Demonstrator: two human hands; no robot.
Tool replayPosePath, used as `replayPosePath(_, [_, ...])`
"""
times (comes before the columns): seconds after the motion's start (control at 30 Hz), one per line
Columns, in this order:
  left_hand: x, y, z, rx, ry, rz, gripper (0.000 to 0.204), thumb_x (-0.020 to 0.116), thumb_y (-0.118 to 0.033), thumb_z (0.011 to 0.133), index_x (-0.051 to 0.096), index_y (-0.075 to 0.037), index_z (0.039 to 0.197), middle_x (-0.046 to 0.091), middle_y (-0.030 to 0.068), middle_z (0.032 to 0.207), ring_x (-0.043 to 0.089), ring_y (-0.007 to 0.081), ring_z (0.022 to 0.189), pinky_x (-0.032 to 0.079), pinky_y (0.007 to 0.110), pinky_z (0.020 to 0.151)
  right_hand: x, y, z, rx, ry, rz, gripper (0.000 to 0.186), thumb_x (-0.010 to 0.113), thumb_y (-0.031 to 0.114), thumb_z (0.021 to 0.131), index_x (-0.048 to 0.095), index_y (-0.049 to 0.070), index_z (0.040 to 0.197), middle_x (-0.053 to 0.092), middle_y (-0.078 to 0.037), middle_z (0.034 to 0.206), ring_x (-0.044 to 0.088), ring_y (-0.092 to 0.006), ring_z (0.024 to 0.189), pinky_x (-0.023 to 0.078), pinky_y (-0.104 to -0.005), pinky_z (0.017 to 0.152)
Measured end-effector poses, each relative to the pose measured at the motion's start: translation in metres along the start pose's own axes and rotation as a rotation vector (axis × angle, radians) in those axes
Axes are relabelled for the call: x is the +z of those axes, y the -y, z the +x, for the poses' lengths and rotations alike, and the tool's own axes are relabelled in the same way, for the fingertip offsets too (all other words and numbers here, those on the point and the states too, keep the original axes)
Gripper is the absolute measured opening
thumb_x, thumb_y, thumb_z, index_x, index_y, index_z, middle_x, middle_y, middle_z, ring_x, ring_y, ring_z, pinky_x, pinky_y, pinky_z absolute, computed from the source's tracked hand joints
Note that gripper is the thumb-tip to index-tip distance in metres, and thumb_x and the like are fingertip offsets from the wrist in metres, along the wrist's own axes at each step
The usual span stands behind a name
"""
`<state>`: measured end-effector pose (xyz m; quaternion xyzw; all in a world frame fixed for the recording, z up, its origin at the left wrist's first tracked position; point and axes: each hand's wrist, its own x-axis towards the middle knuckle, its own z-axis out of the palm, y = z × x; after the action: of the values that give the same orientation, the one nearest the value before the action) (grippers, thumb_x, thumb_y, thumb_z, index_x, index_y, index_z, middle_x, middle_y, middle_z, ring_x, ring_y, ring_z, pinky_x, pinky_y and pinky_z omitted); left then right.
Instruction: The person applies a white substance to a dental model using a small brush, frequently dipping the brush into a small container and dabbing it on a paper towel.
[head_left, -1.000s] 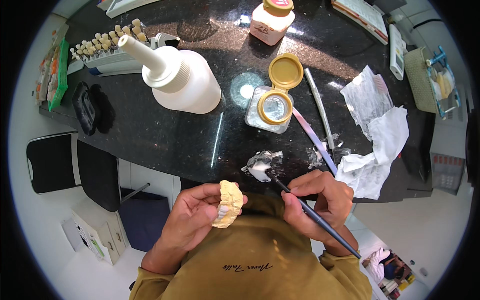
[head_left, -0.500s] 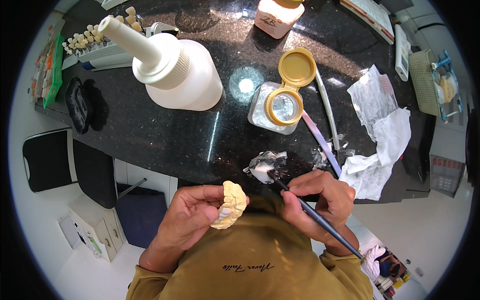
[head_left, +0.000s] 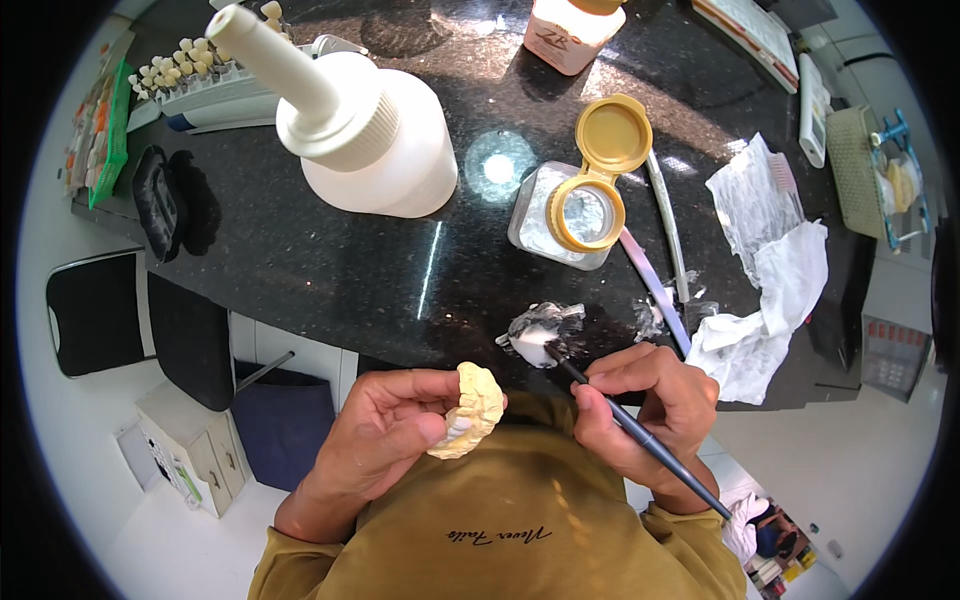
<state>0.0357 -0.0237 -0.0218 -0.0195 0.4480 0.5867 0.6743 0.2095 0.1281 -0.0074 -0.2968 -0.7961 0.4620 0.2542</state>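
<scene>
So the left hand (head_left: 385, 435) has a yellowish dental cast (head_left: 482, 408) pinched between thumb and fingers, held up just off the near edge of the black speckled table (head_left: 330, 265), in front of an olive top (head_left: 480, 500). There's a short whitish patch of teeth on the cast, right by the thumb.

Right hand (head_left: 655, 415) is closed around a slim dark brush-like tool (head_left: 640, 431), gripped pretty much like a pen. Its handle slants toward the near right, and its tip is down at a smear of white paste (head_left: 535, 340) on the near part of the table (kinda messy, with a see-through crumpled bit around it). The two hands are apart, cast on the left, tool on the right.

Farther back from the paste sits a squarish clear jar (head_left: 537, 220) with its gold flip lid (head_left: 613, 135) open. Just right of that are a pinkish-purple strip (head_left: 655, 292) and a pale stick (head_left: 668, 230), then some crumpled white tissue (head_left: 760, 330) over to the right. Far left of the jar there's a big white bottle (head_left: 420, 150) with a long nozzle, and past it a rack of tooth-shaped samples (head_left: 185, 72). A pinkish jar (head_left: 567, 42) stands at the far side.
</scene>
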Motion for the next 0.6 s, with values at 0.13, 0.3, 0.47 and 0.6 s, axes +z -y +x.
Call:
replayPosePath(0.13, [0.001, -0.001, 0.0, -0.002, 0.005, 0.018, 0.047, 0.068, -0.018, 0.079, 0.056, 0.01, 0.114, 0.063, 0.024, 0.107, 0.064, 0.0288, 0.099, 0.053, 0.037, 0.086, 0.002, 0.0, 0.003, -0.033, -0.003, 0.05, 0.016, 0.074, -0.004, 0.064, 0.061, -0.002, 0.074, 0.065, -0.012, 0.067, 0.064, -0.017, 0.054, 0.049, -0.0234, 0.048])
replayPosePath(0.3, [-0.003, -0.002, 0.0, -0.035, 0.047, 0.015, 0.049, 0.067, -0.019, 0.08, 0.054, 0.011, 0.116, 0.061, 0.0251, 0.109, 0.062, 0.0291, 0.102, 0.051, 0.039, 0.089, 0.001, 0.004, -0.003, -0.028, 0.047, 0.26, 0.021, 0.079, -0.002, 0.063, 0.063, -0.002, 0.078, 0.067, -0.014, 0.073, 0.066, -0.0186, 0.058, 0.052, -0.0248, 0.05])
replayPosePath(0.47, [-0.003, 0.001, 0.001, -0.008, 0.062, 0.007, 0.049, 0.067, -0.021, 0.082, 0.053, 0.011, 0.117, 0.061, 0.0248, 0.11, 0.063, 0.0288, 0.1, 0.05, 0.04, 0.09, 0.015, -0.004, -0.002, -0.249, 0.081, 0.449, 0.024, 0.08, 0.001, 0.064, 0.062, 0.002, 0.081, 0.065, -0.01, 0.074, 0.069, -0.0271, 0.069, 0.056, -0.0286, 0.055])
replayPosePath(0.6, [-0.002, -0.001, -0.001, -0.017, 0.057, -0.025, 0.05, 0.068, -0.022, 0.083, 0.054, 0.011, 0.117, 0.061, 0.0226, 0.111, 0.063, 0.0287, 0.1, 0.049, 0.04, 0.091, 0.017, 0.004, 0.009, -0.299, 0.134, 0.351, 0.024, 0.078, -0.002, 0.063, 0.063, 0.001, 0.082, 0.065, -0.009, 0.076, 0.068, -0.0327, 0.083, 0.057, -0.0336, 0.067])
